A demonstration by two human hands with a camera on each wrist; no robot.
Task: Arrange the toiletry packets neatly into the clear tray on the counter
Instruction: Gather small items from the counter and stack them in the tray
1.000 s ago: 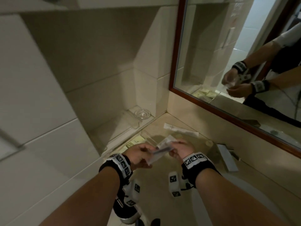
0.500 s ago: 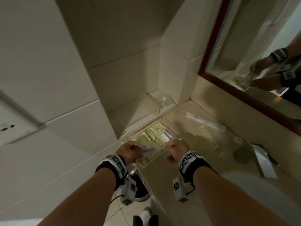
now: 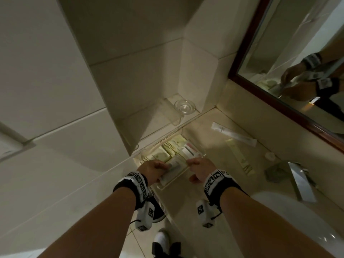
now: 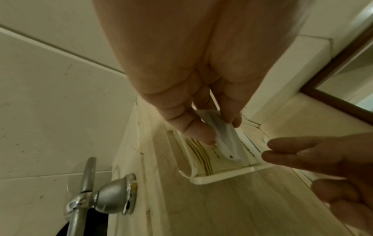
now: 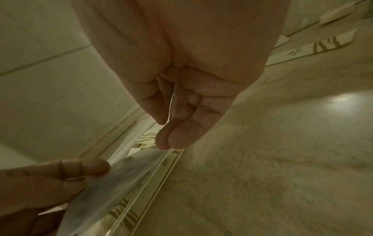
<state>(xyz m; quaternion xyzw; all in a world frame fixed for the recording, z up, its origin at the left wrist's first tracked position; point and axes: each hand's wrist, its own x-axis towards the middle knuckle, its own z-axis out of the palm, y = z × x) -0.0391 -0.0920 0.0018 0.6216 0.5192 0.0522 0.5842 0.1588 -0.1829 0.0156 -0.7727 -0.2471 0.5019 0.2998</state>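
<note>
While the clear tray [image 3: 202, 155] lies just ahead of both hands at the counter's left end, a pale packet [image 4: 224, 137] is pinched by the left hand [image 3: 154, 169] over the tray's near end. Its long axis appears to run along the tray, though blur leaves this uncertain. The right hand [image 3: 201, 167] is held beside the rim, fingers loosely curled, grasping nothing. Two long packets [image 3: 233, 134] remain on the counter, nearer the right hand.
</note>
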